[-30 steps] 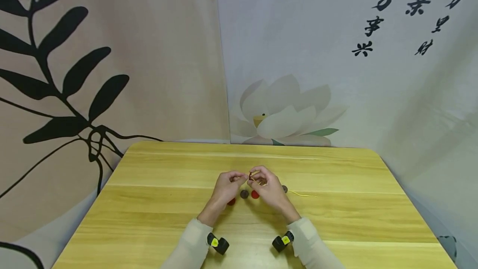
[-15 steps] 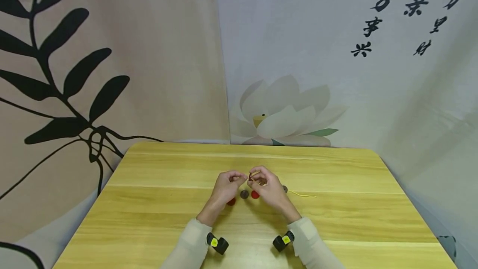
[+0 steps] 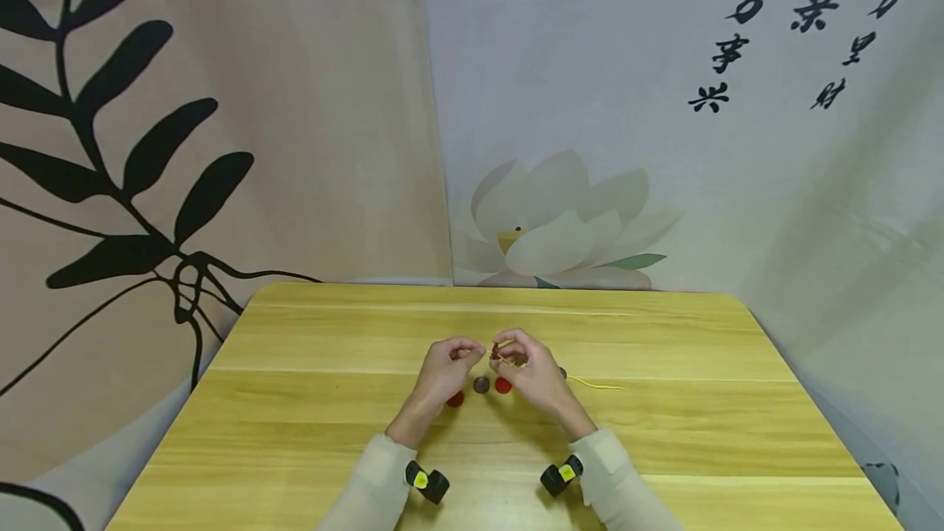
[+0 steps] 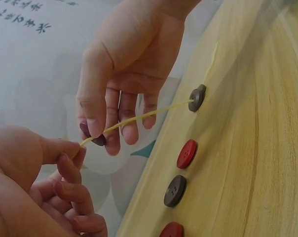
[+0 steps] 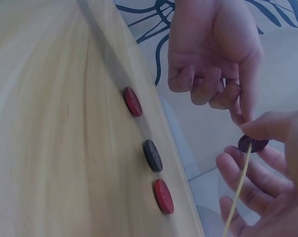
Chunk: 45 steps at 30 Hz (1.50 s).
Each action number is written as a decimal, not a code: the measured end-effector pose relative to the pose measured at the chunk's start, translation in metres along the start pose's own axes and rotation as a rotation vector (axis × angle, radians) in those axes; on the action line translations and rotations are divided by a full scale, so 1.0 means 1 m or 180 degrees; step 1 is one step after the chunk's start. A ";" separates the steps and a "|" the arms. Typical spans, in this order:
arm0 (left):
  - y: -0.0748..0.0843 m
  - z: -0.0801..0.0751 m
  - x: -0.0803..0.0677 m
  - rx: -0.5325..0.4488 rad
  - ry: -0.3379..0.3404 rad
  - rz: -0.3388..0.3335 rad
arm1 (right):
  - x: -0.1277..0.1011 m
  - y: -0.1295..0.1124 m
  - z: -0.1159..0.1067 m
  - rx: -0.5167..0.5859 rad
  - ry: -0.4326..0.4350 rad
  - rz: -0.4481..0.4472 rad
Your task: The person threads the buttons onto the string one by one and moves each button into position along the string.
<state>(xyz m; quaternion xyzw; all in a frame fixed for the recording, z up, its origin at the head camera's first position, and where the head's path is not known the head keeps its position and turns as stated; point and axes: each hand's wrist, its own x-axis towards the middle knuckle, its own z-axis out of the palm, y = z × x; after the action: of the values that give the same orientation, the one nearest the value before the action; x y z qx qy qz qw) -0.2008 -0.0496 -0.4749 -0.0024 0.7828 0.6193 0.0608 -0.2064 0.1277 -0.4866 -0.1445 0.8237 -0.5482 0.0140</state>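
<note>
Over the middle of the table, my right hand (image 3: 537,374) pinches a dark red button (image 5: 255,144) between thumb and fingertips. A yellow string (image 4: 146,115) passes at this button; in the left wrist view it runs on to a grey-brown button (image 4: 196,100) on the table. My left hand (image 3: 444,371) is close to the left of the right one, thumb and forefinger pinching the string's end. Its other fingers are curled. Most of the held button is hidden by the right thumb and fingers.
On the wooden table (image 3: 310,433), a red button (image 4: 188,154), a dark grey button (image 4: 175,190) and another red button (image 4: 172,230) lie in a loose row below the hands. The string's tail (image 3: 599,386) lies to the right. A printed curtain (image 3: 354,105) hangs behind.
My left fingertips have drawn slightly left, away from the button in the right hand, widening the gap. The buttons on the table stay put; the head view shifts a little.
</note>
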 end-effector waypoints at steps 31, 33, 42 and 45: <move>-0.002 -0.001 0.002 -0.0040 -0.0020 -0.0047 | -0.001 0.007 -0.017 -0.0270 0.0024 -0.0044; -0.002 -0.001 0.002 -0.0044 -0.0024 -0.0042 | -0.001 0.008 -0.018 -0.0262 0.0021 -0.0045; 0.000 -0.002 0.001 -0.0071 -0.0047 -0.0049 | -0.002 0.011 -0.020 -0.0292 0.0010 -0.0044; 0.001 -0.002 0.002 -0.0075 -0.0052 -0.0055 | -0.002 0.012 -0.022 -0.0306 0.0022 -0.0020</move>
<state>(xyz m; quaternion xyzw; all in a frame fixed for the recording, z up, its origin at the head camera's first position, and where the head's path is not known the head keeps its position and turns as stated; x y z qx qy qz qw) -0.2027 -0.0515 -0.4735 -0.0048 0.7748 0.6280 0.0724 -0.2114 0.1515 -0.4886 -0.1457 0.8487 -0.5085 0.0023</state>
